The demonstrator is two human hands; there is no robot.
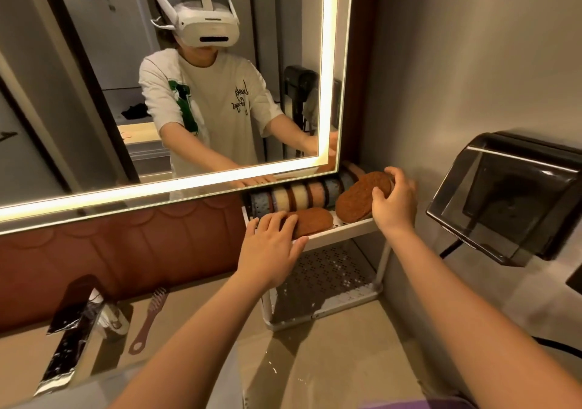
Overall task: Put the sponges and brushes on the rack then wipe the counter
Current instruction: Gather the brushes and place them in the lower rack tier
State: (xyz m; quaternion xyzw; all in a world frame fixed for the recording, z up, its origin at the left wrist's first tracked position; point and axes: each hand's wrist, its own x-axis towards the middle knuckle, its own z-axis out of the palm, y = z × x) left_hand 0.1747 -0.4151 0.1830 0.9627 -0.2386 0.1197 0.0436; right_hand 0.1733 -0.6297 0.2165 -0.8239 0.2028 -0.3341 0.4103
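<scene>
A white two-tier rack (343, 230) stands in the counter's right corner under the mirror. Its top shelf holds a row of several upright sponges (299, 195) along the back. My right hand (393, 202) grips a brown oval sponge (356, 199) tilted at the shelf's right end. My left hand (272, 245) lies flat, fingers spread, on a second brown sponge (313, 221) lying at the shelf's front. The perforated lower shelf (327, 278) holds nothing. A brown brush (148, 322) lies on the counter (315, 361) to the left.
A chrome faucet (67, 342) rises at the lower left, beside the brush. A dark wall-mounted unit (510, 201) juts out on the right wall, with a cable below. The lit mirror (176, 87) hangs just above the rack. Water spots mark the counter.
</scene>
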